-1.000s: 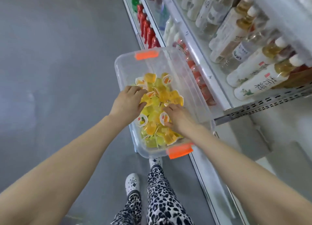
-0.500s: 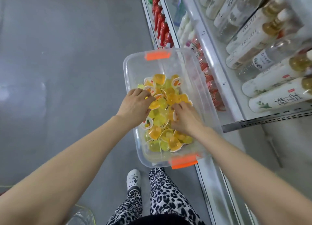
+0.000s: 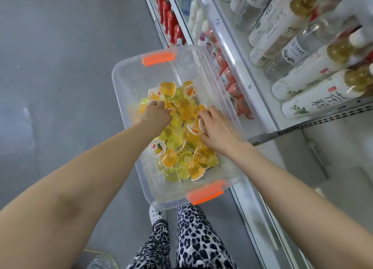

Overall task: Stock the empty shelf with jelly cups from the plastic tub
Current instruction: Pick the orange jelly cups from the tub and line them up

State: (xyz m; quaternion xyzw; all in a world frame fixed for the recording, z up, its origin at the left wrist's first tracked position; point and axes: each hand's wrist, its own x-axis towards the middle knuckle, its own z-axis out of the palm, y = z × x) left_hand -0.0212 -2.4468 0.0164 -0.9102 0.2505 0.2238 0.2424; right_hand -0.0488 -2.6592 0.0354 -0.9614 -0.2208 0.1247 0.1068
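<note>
Since half a second back, my feed shows the left hand [image 3: 156, 114] pushed farther up the pile, to its far-left edge, while the right hand [image 3: 217, 131] has stayed near the middle. Both are down inside the plastic tub [image 3: 129, 81], which sits on the grey floor [image 3: 60, 67] hard against the shelving, its 2 orange latches [image 3: 158, 58] at the near and far ends. The jelly cups [image 3: 181, 157] (yellow and orange, some lying with their white lids up) lie heaped in the tub's middle.

The right hand's fingers are curled round 1 white-lidded cup, its lid rim peeking out between them. The left hand's fingers are bent down into the pile; from this angle I can't tell whether they grip anything.

White-labelled bottles [image 3: 314, 99] lie on the shelf above the tub, and red bottles [image 3: 171, 24] stand farther along. Leopard-print trousers [image 3: 193, 238] and a white shoe [image 3: 157, 214] show below the tub.
</note>
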